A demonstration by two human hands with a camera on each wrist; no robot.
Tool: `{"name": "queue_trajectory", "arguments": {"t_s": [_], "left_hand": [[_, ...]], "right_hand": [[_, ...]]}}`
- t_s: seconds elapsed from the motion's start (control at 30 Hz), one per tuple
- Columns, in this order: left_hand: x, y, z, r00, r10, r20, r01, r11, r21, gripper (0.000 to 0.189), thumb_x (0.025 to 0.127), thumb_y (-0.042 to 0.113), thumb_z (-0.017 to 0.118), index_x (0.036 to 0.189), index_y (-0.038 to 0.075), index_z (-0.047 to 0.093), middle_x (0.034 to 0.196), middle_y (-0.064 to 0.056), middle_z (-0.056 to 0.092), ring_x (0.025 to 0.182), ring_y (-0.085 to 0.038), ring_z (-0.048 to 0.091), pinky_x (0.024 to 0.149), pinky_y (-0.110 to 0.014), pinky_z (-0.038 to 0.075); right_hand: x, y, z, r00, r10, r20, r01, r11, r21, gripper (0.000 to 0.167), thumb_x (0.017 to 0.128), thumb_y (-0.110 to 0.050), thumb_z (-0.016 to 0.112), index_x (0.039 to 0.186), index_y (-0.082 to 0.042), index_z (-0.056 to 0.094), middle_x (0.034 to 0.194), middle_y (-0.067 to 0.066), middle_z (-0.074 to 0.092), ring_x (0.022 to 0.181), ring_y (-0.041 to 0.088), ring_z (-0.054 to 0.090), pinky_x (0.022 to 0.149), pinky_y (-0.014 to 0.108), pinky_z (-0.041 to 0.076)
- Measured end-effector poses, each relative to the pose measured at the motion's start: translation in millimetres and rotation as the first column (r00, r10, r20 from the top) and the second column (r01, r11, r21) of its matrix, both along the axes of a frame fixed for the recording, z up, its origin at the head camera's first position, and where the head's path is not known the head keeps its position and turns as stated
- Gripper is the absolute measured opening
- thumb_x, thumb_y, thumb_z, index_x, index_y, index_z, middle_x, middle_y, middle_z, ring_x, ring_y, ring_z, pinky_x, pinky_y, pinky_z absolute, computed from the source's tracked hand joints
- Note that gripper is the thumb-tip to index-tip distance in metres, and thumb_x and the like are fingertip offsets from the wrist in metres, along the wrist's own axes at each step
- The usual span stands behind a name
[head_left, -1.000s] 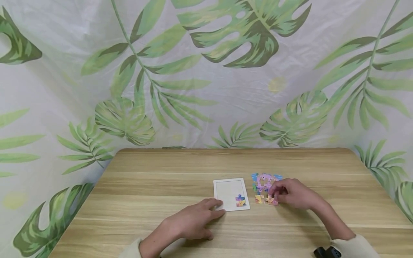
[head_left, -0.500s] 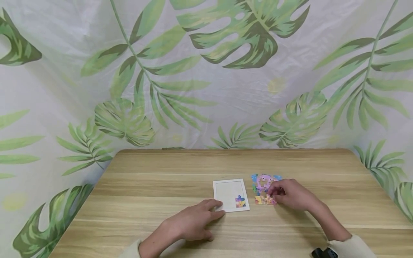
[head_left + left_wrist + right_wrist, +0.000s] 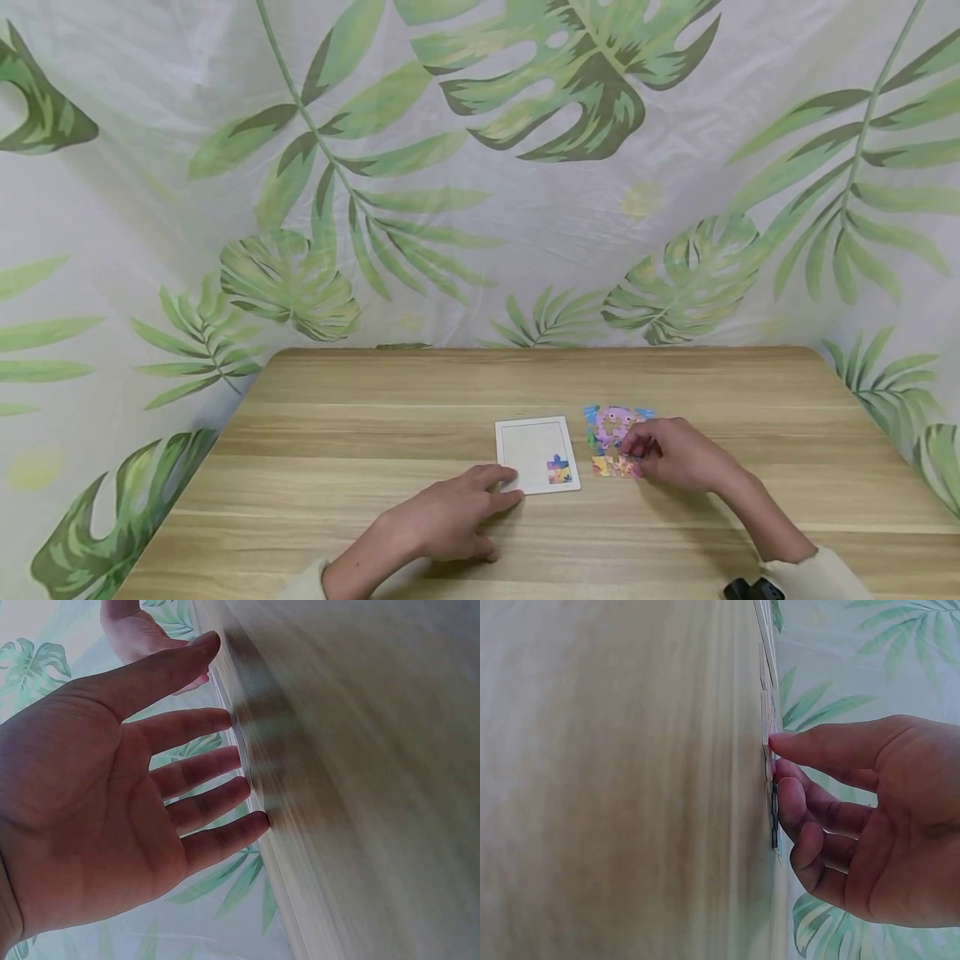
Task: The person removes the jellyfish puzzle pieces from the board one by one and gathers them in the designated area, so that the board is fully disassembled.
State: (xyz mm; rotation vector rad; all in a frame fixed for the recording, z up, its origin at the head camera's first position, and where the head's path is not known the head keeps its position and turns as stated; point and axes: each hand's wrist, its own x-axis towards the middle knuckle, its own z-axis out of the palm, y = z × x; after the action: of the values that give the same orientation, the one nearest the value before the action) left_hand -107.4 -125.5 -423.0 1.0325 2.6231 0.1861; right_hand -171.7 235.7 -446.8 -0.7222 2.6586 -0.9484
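A white puzzle tray lies flat on the table, with a few joined colourful pieces in its lower right corner. My left hand rests at the tray's lower left edge, fingers extended, as the left wrist view also shows. To the right of the tray, a purple-faced group of jigsaw pieces lies on the wood, with a yellow and pink row below it. My right hand pinches a puzzle piece at this row's right end; the fingers partly hide it. In the right wrist view the thumb touches a piece's edge.
The wooden table runs back to a leaf-printed curtain hanging behind its far edge. A black device sits at the right sleeve.
The right hand has slid slightly left, and the piece at its fingertips now sits closer to the yellow piece beside it. The left hand and tray hold their place.
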Motion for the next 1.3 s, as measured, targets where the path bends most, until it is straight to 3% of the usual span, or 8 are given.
{"name": "queue_trajectory", "arguments": {"t_s": [0.23,0.53,0.73,0.97,1.3], "left_hand": [[0.4,-0.8,-0.7,1.0,-0.002,-0.008,0.002,1.0,-0.003,0.069,0.091,0.036,0.086,0.154,0.023,0.061,0.164,-0.001,0.048,0.151,-0.02,0.047,0.109,-0.04,0.057],[0.0,-0.7,-0.9,1.0,-0.001,-0.008,0.001,1.0,-0.004,0.069,0.091,0.037,0.086,0.153,0.023,0.061,0.164,-0.001,0.048,0.152,-0.02,0.047,0.11,-0.039,0.056],[-0.2,-0.5,-0.6,1.0,0.003,-0.002,-0.003,1.0,-0.004,0.068,0.091,0.037,0.086,0.153,0.023,0.062,0.164,-0.001,0.049,0.152,-0.02,0.047,0.112,-0.038,0.055],[-0.7,-0.7,-1.0,1.0,0.005,0.009,-0.005,1.0,-0.001,0.067,0.091,0.037,0.086,0.153,0.023,0.062,0.164,-0.001,0.049,0.152,-0.021,0.047,0.114,-0.037,0.054],[-1.3,-1.4,-0.5,1.0,0.003,0.01,-0.003,1.0,0.001,0.068,0.093,0.04,0.085,0.154,0.023,0.061,0.165,-0.002,0.048,0.152,-0.021,0.047,0.115,-0.039,0.054]], "right_hand": [[-0.1,0,-0.3,1.0,-0.009,-0.006,0.01,1.0,0.018,0.029,0.083,0.01,0.067,0.098,-0.014,0.076,0.09,-0.007,0.07,0.081,0.002,0.059,0.072,0.022,0.053],[1.3,-1,1.6,1.0,-0.015,0.016,0.015,1.0,0.008,0.025,0.084,0.006,0.072,0.099,-0.013,0.076,0.091,-0.005,0.07,0.082,0.004,0.06,0.072,0.022,0.053],[1.1,-6,3.3,1.0,-0.008,0.017,0.008,1.0,0.001,0.016,0.09,0.0,0.078,0.1,-0.012,0.075,0.089,-0.006,0.069,0.081,0.004,0.06,0.071,0.022,0.053],[-3.9,-25,8.4,0.999,0.03,0.028,-0.029,0.999,-0.039,0.012,0.093,-0.003,0.076,0.103,-0.008,0.075,0.089,-0.004,0.069,0.077,0.004,0.06,0.065,0.022,0.054],[-5.7,-67,7.3,0.989,0.137,-0.061,-0.137,0.991,0.003,0.016,0.09,-0.002,0.078,0.105,-0.008,0.076,0.091,-0.003,0.069,0.079,0.006,0.055,0.072,0.021,0.049]]}}
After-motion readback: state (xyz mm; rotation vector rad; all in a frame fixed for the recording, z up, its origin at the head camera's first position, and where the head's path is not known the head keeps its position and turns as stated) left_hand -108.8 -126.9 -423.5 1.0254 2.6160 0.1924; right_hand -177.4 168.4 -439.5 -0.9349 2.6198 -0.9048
